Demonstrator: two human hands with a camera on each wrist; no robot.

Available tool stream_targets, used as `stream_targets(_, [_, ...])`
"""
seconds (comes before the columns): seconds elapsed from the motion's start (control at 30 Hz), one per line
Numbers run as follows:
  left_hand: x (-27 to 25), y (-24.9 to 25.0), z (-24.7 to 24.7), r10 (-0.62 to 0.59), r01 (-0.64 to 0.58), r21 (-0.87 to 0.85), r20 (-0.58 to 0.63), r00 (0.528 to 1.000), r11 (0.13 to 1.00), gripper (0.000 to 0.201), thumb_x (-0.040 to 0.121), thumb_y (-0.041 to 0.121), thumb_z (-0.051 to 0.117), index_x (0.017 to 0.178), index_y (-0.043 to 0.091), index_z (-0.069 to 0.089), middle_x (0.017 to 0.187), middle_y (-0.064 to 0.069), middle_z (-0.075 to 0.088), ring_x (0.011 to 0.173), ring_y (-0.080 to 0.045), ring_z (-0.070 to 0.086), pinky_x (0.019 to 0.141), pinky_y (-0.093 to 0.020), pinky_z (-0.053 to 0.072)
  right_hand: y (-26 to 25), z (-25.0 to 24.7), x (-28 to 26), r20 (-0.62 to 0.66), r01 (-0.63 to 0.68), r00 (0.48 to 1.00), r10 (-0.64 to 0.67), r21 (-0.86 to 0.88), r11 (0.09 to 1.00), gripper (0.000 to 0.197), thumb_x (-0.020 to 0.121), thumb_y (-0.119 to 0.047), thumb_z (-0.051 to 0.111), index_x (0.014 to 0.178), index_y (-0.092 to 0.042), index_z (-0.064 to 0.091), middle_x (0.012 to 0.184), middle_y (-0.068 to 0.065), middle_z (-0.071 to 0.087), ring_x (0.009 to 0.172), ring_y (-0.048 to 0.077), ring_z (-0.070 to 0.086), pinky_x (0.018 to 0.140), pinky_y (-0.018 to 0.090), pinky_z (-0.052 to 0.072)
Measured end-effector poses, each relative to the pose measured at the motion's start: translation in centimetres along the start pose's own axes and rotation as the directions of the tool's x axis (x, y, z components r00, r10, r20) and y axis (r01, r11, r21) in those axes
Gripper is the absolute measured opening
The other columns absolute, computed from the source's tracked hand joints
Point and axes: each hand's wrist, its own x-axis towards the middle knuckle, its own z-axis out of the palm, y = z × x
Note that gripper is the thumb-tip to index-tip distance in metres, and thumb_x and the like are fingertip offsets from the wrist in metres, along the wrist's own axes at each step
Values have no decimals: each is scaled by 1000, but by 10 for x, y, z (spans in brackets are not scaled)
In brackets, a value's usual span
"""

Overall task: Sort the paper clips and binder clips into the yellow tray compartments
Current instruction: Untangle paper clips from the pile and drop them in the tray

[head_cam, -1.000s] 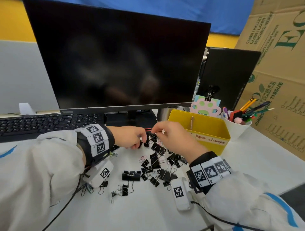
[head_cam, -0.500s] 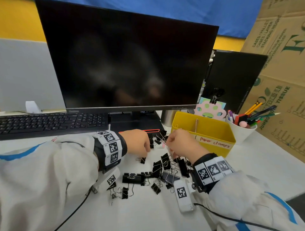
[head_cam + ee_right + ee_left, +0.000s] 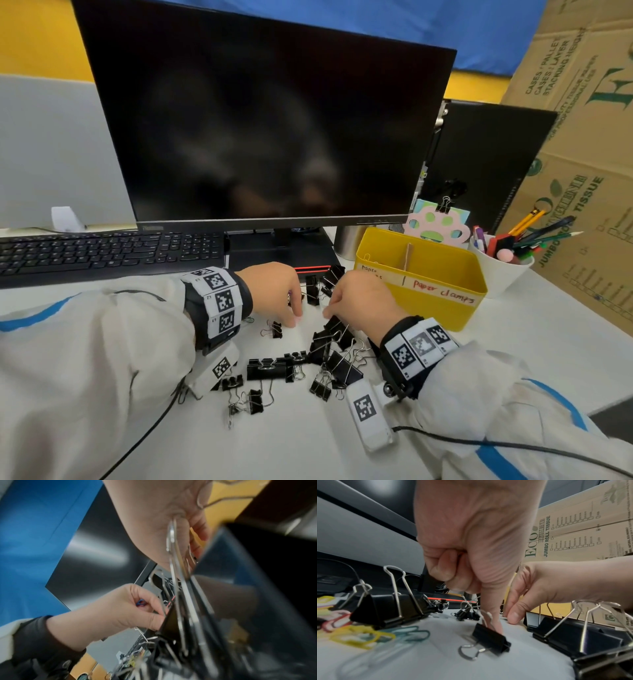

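Observation:
Black binder clips [image 3: 325, 356] of several sizes lie scattered on the white desk [image 3: 308, 442]. The yellow tray [image 3: 442, 308], with a divider and hand-written labels, stands to their right. My left hand [image 3: 294, 313] is low over the desk, its fingers curled round coloured paper clips [image 3: 140, 603]. One straight finger [image 3: 494, 620] touches the desk beside a small binder clip [image 3: 491, 639]. My right hand [image 3: 330, 310] hovers just right of it, fingers [image 3: 513, 615] reaching down towards the desk and holding nothing I can see. More coloured paper clips [image 3: 359, 635] lie under my left wrist.
A dark monitor [image 3: 267, 120] and its stand rise right behind the hands. A black keyboard [image 3: 102, 250] lies at the left. A white cup of pens [image 3: 503, 267] stands right of the tray, with cardboard boxes [image 3: 582, 154] behind it.
Both hands have dropped from in front of the monitor base down to the desk and come slightly apart. The clip they were pulling at together is no longer held between them.

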Motion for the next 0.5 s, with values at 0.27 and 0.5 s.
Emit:
stream_targets(0.27, [0,5,0,-107,113,-26,156,982,993,16,90,33,62,81,20,66,77,8,62,62,-10,54,56,-20,44,-10,4,-4,-83,113,991,-109,48,992,18,78,-5,72,76,-22,68,90,-3,70,90,18,66,81,34,58])
stream_targets(0.5, [-3,-3,-12,-368,368,-928,324,871,54,12,91,5,40,101,2,44,80,-19,57,40,-12,44,34,-17,40,-8,-13,-6,-134,158,984,-114,386,909,15,78,-4,74,81,-18,70,73,-6,63,64,11,59,55,23,48])
